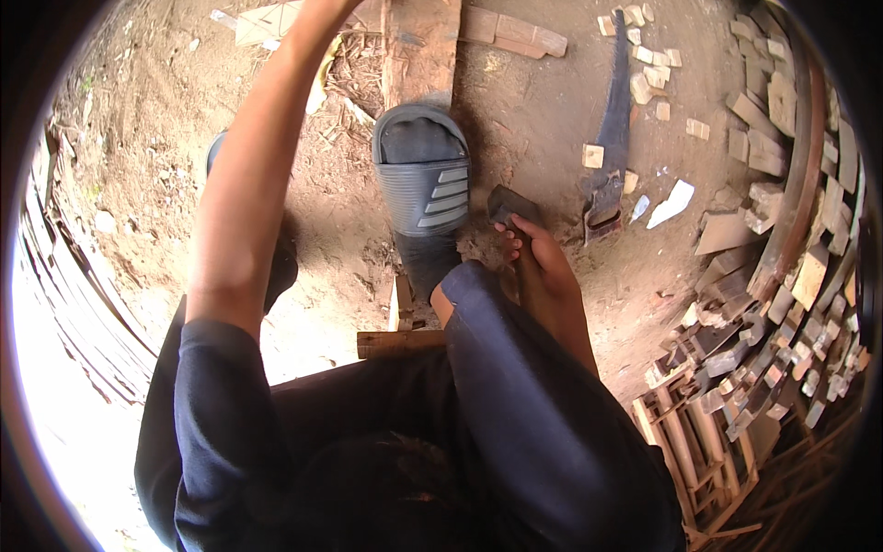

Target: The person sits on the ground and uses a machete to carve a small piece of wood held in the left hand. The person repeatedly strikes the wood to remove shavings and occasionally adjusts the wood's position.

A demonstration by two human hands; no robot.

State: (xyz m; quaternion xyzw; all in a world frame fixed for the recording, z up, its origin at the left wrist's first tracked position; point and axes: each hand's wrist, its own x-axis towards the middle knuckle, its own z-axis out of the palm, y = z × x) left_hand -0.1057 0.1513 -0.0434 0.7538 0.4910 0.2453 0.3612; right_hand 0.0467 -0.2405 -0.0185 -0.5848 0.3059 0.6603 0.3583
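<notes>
My left forearm (244, 184) stretches forward over the ground to the top edge, where my left hand passes out of the picture. Beside my right knee, my right hand (543, 262) is closed round the handle of a hammer-like tool with a dark, blocky metal head (515, 206); its exact kind is hard to make out. My right foot, in a dark slide sandal (423, 198) and dark sock, presses on the near end of a long wooden plank (420, 55) that runs forward out of view.
On the dirt ground to the right lies a handsaw (612, 138), its handle toward me, with small wood blocks (648, 78) around it. Farther right are heaped offcuts (768, 138) and a slatted wooden crate (694, 442). A flat board (515, 32) lies across the far side.
</notes>
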